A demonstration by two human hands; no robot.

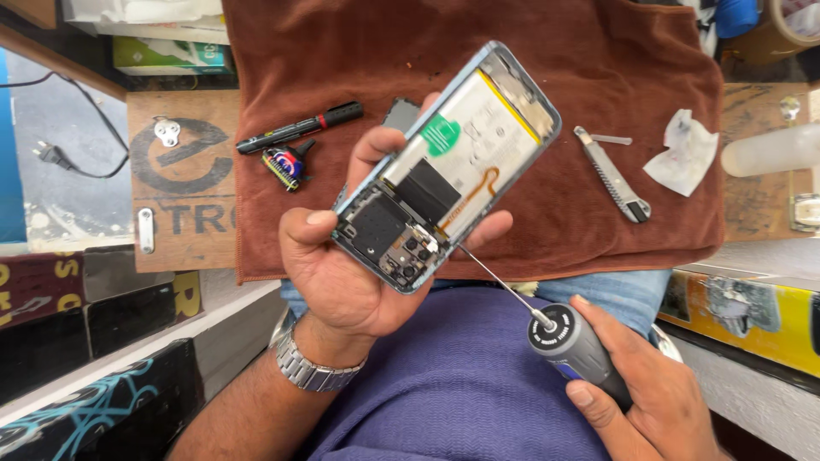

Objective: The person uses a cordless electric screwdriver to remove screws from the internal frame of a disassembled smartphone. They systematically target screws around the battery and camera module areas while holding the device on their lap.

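Phone (448,166), back cover off, sits in left grip (342,273); right grip (649,401) clasps a screwdriver (564,337).

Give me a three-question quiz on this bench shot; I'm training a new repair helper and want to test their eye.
1. True or false: the opened phone lies flat on the brown cloth.
2. Which hand holds the screwdriver? A) left hand B) right hand C) neither
3. Fill in: the utility knife lies on the cloth between the phone and a crumpled white ____.

Key
1. False: the left hand holds it up off the cloth, back cover off, insides showing.
2. B: the right hand grips the handle, and the thin shaft points at the phone's lower end near the camera modules.
3. Tissue, at the cloth's edge.
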